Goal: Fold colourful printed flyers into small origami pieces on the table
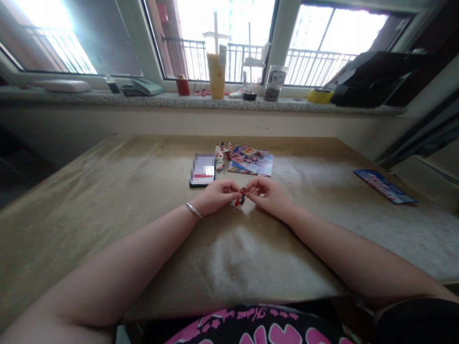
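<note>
Folded paper (237,202) pinched between left hand (215,196) and right hand (268,196).

Fingers of both hands curl inward and grasp it from opposite sides, their tips almost meeting, a hold that seems to steady so small a piece over the brown paper (107,200) covering the table. One corner pokes out below the fingertips; the fingers hide the rest, so its shape is hard to make out. Ahead of the fingers lie a printed sheet (251,161) and a twisted paper strip (220,155). A phone (202,171) sits ahead of the left fingers, its screen blurred. Well right of the fingers lies a printed card (384,186).
</note>
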`<state>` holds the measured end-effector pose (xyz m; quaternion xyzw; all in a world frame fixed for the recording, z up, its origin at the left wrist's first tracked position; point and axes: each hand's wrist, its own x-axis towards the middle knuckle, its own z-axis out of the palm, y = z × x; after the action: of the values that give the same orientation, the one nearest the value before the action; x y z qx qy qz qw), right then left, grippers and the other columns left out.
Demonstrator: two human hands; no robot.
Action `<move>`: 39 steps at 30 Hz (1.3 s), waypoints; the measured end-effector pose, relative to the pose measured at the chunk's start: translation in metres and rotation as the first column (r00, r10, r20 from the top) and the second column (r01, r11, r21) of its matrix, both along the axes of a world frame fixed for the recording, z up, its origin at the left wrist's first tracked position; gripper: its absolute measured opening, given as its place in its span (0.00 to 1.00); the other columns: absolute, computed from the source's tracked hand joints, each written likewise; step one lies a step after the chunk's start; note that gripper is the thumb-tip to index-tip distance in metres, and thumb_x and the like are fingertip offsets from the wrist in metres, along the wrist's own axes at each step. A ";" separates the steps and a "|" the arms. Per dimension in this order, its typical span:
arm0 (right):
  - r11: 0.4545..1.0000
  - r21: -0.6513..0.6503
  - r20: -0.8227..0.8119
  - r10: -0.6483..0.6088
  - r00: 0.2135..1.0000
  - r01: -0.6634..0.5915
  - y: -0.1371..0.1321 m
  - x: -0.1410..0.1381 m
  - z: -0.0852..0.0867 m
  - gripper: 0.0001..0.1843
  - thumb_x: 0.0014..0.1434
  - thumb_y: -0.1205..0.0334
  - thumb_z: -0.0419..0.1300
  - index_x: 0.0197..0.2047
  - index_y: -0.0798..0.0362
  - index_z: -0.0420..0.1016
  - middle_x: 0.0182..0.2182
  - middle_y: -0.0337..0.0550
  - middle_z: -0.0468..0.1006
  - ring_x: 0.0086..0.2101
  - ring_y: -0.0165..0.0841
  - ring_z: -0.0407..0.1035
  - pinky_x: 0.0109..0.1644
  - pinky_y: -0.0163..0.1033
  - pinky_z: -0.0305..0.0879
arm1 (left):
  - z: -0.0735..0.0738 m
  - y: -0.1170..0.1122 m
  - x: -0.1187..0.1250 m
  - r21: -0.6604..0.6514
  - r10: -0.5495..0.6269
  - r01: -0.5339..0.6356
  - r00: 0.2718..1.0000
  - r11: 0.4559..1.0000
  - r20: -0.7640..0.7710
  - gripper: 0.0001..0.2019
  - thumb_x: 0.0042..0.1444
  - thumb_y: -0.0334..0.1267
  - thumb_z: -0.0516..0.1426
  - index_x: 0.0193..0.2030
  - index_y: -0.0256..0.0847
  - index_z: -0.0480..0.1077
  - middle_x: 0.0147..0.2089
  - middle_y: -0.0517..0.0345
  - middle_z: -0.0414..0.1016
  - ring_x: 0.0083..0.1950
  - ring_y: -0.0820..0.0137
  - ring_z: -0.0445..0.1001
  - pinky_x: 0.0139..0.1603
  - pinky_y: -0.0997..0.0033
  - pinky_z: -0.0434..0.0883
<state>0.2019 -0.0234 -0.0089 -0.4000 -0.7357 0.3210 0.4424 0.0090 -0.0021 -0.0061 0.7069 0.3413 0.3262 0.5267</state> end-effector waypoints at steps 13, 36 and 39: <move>0.960 -0.251 -0.079 0.109 0.991 -0.125 0.003 -0.001 -0.001 0.08 0.47 0.61 0.61 0.30 0.53 0.66 0.25 0.34 0.68 0.22 0.23 0.60 0.25 0.30 0.57 | 0.001 0.000 0.001 0.060 -0.038 0.040 0.999 0.997 -0.034 0.12 0.49 0.42 0.62 0.32 0.34 0.71 0.31 0.56 0.75 0.32 0.74 0.72 0.37 0.74 0.70; 0.992 -0.113 -0.063 0.046 0.997 -0.053 0.005 -0.003 -0.007 0.07 0.48 0.63 0.56 0.33 0.51 0.63 0.25 0.33 0.65 0.24 0.25 0.59 0.27 0.31 0.57 | -0.002 -0.007 0.009 0.147 0.070 -0.050 0.988 0.988 -0.136 0.11 0.53 0.44 0.56 0.34 0.37 0.64 0.28 0.61 0.69 0.27 0.76 0.67 0.28 0.77 0.65; 0.997 -0.065 -0.003 0.044 0.999 -0.044 0.005 -0.001 -0.007 0.05 0.48 0.65 0.55 0.32 0.51 0.64 0.24 0.33 0.66 0.24 0.25 0.59 0.28 0.32 0.58 | -0.001 -0.007 0.010 0.114 0.061 -0.049 0.992 0.992 -0.109 0.11 0.53 0.43 0.57 0.33 0.37 0.63 0.29 0.60 0.69 0.28 0.76 0.67 0.29 0.77 0.65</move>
<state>0.2009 -0.0188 -0.0159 -0.3977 -0.7332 0.3545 0.4226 0.0186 -0.0090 -0.0075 0.7426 0.3710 0.3189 0.4573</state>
